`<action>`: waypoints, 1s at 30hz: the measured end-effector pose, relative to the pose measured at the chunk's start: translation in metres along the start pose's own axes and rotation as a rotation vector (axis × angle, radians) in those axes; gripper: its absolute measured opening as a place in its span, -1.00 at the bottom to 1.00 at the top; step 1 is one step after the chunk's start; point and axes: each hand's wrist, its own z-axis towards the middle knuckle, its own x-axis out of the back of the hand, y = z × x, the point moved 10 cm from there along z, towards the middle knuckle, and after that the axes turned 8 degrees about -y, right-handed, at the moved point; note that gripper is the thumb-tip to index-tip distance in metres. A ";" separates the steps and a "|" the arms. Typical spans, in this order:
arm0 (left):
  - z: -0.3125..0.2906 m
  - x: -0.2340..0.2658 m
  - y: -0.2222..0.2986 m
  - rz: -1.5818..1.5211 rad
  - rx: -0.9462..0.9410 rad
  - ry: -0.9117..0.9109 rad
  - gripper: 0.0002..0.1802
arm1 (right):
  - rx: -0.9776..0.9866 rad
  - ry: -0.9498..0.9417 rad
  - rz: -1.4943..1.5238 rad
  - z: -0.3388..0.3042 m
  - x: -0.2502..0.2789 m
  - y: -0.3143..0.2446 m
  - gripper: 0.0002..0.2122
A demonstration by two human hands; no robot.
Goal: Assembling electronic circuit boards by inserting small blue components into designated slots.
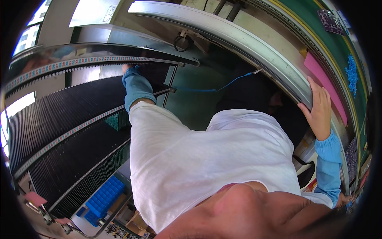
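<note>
My left arm, in a blue sleeve cover [138,88], reaches to a tall rack with dark slotted shelves [71,93]. Only a bit of my left hand [125,68] shows at the rack's upper rail [91,60]; its fingers are hidden. On the right, my right hand [319,105] rests on the rounded metal edge [274,55] of a workbench. Its fingers lie stretched over the edge with the thumb apart, and it holds nothing. A pink sheet [327,85] lies on the bench just beyond those fingers.
A coiled blue cord [223,88] runs between the rack side and the bench. On the green bench mat [354,44] are a purple circuit board [330,22] and a heap of small blue pieces [351,75]. Blue bins [105,195] stand at lower left.
</note>
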 end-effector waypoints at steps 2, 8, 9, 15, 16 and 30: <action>0.032 0.022 -0.013 -0.225 0.002 -0.009 -0.42 | -0.004 0.011 0.048 -0.002 0.001 0.004 -0.11; 0.050 0.013 -0.038 -0.966 -0.012 -0.081 -0.44 | -0.008 0.046 0.093 -0.007 0.006 0.006 -0.12; 0.032 0.000 -0.048 -1.088 -0.009 -0.100 -0.44 | -0.005 0.035 0.105 -0.007 0.002 0.008 -0.13; -0.056 -0.012 -0.009 -0.269 0.235 -0.094 -0.39 | -0.006 0.040 0.048 -0.004 0.002 0.003 -0.16; -0.062 0.007 -0.020 -0.293 0.227 -0.014 -0.44 | 0.022 0.057 0.066 -0.005 0.004 0.001 -0.16; -0.179 0.024 0.035 0.278 -0.158 -0.293 0.74 | 0.076 0.163 0.032 -0.021 0.006 0.004 -0.25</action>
